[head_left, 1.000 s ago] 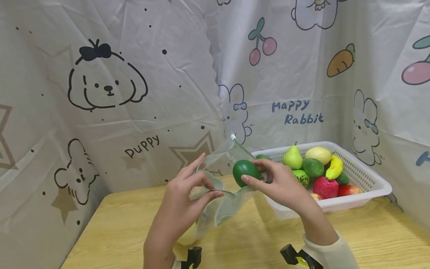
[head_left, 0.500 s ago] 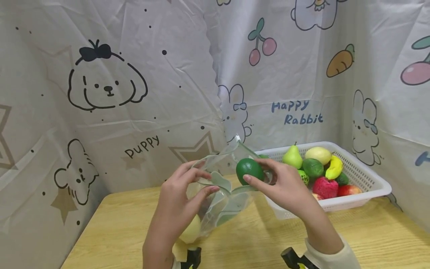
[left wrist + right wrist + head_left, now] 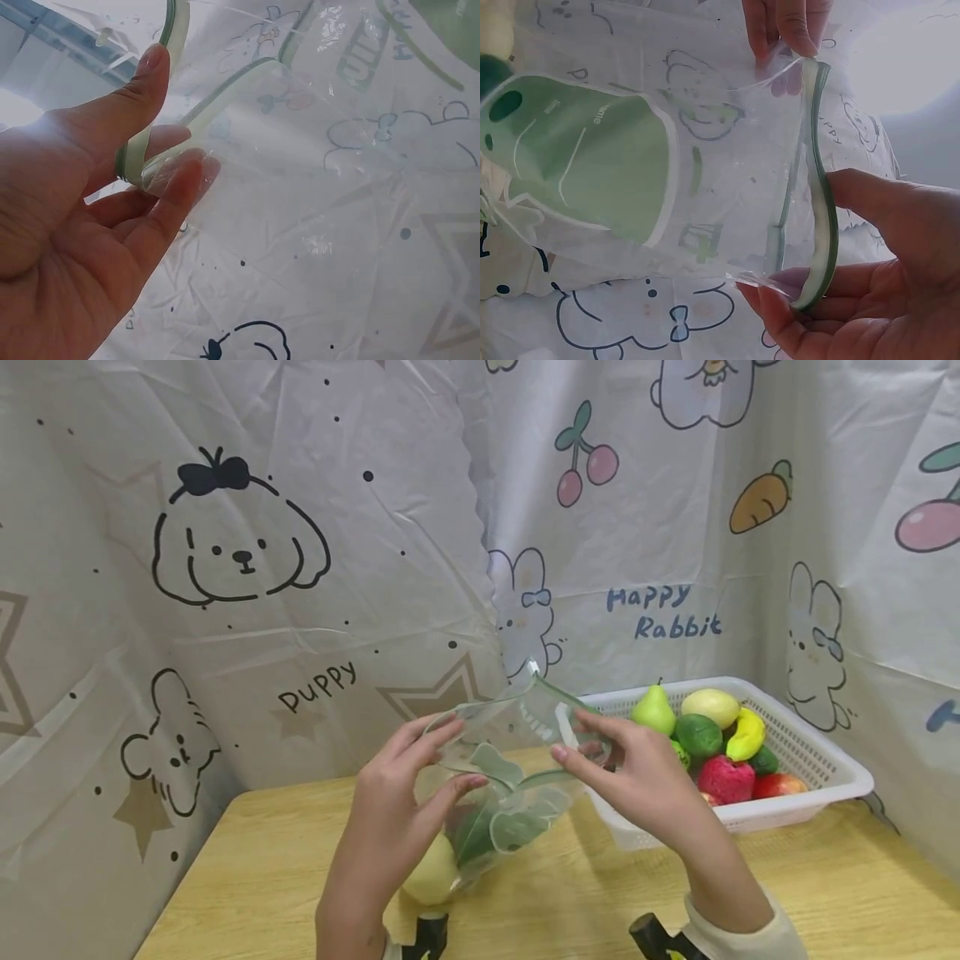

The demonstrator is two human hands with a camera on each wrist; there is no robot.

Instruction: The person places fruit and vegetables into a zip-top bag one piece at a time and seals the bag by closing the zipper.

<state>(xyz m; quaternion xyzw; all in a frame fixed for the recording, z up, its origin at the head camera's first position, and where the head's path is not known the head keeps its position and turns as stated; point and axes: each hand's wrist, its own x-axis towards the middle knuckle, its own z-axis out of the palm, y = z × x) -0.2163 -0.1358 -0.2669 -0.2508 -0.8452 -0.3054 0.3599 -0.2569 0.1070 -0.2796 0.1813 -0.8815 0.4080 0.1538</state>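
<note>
A clear zip bag (image 3: 528, 822) with a green print hangs tilted between both hands, its green-edged mouth spread wide. My left hand (image 3: 393, 806) holds the left side of the mouth, thumb and fingers at the edge. My right hand (image 3: 637, 772) holds the right side, thumb on the near edge. A dark green rounded fruit (image 3: 471, 835), like an avocado, shows through the film low in the bag. Beside it a pale yellow fruit (image 3: 431, 872) overlaps the bag's lower end. In the right wrist view the green zip strip (image 3: 826, 202) curves between thumb and fingers.
A white basket (image 3: 832, 777) at the right holds a pear (image 3: 654, 712), a banana (image 3: 747, 733), a red fruit (image 3: 727, 779) and several others. It stands on a wooden table (image 3: 247, 868), with a printed curtain (image 3: 420, 527) behind.
The dark green fruit, held by the right hand at the bag's mouth earlier, has been let go and dropped down into the bag. Both hands have stayed nearly in place.
</note>
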